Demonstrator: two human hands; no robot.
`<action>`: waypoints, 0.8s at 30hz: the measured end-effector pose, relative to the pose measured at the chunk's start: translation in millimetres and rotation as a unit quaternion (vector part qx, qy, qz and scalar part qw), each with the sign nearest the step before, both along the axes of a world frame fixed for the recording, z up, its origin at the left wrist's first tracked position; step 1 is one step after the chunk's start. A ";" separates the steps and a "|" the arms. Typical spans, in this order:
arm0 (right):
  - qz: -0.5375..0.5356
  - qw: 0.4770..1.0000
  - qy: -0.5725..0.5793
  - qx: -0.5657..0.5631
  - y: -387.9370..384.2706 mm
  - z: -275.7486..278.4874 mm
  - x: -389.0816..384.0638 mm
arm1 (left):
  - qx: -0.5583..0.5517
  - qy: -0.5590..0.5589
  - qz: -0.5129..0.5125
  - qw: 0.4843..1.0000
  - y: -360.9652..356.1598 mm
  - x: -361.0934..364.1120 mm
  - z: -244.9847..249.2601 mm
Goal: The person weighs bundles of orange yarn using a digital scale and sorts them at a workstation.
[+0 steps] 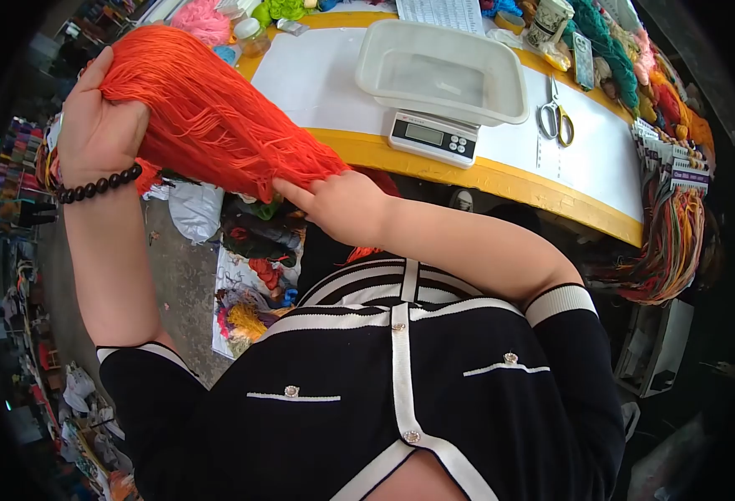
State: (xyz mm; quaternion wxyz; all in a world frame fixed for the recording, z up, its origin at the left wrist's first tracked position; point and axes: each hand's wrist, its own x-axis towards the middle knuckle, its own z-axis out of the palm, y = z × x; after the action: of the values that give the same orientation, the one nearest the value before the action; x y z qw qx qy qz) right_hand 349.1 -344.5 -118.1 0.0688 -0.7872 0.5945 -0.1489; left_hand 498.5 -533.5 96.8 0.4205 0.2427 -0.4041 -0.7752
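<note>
A thick hank of bright red-orange yarn (209, 104) stretches between my two hands in the upper left of the head view, over the table's near edge. Its upper end is gripped by my left hand (100, 125), which has a dark bead bracelet at the wrist. At the lower right end of the hank, my right hand (342, 204) has its fingers bent into the strands, with one finger pointing left along them. Some loose red strands hang below my right hand.
A clear plastic tub (443, 71) rests on a digital scale (433, 138) at the yellow-edged table (551, 196). Scissors (556, 121) lie right of it. Yarn sample cards (676, 175) hang at the right edge. A glass jar (251, 37) stands at the back left.
</note>
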 end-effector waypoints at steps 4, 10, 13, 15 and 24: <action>-0.074 0.996 0.052 0.006 -12.2 -3.9 -0.9 | 0.012 -0.010 0.083 0.996 20.2 -10.8 5.3; 0.012 0.990 -0.084 -0.109 36.2 -16.6 -28.1 | -0.002 -0.040 0.119 0.992 -29.7 9.5 -10.2; -0.024 0.956 -0.168 -0.240 60.4 -3.3 -42.3 | 0.034 -0.058 0.173 0.983 -33.1 6.1 -17.8; -0.061 0.949 -0.239 -0.197 75.9 15.2 -50.8 | 0.047 -0.057 0.165 0.983 -25.6 5.1 -18.8; -0.156 0.855 -0.401 -0.289 121.5 88.7 -74.8 | -0.020 -0.037 0.150 0.988 -4.5 -0.5 -5.8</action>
State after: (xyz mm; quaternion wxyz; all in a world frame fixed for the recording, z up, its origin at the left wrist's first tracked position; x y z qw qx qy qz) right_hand 274.4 -223.0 -29.5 0.0462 -0.5404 0.5608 -0.6256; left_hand 498.0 -538.0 91.0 0.5219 0.3207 -0.3939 -0.6853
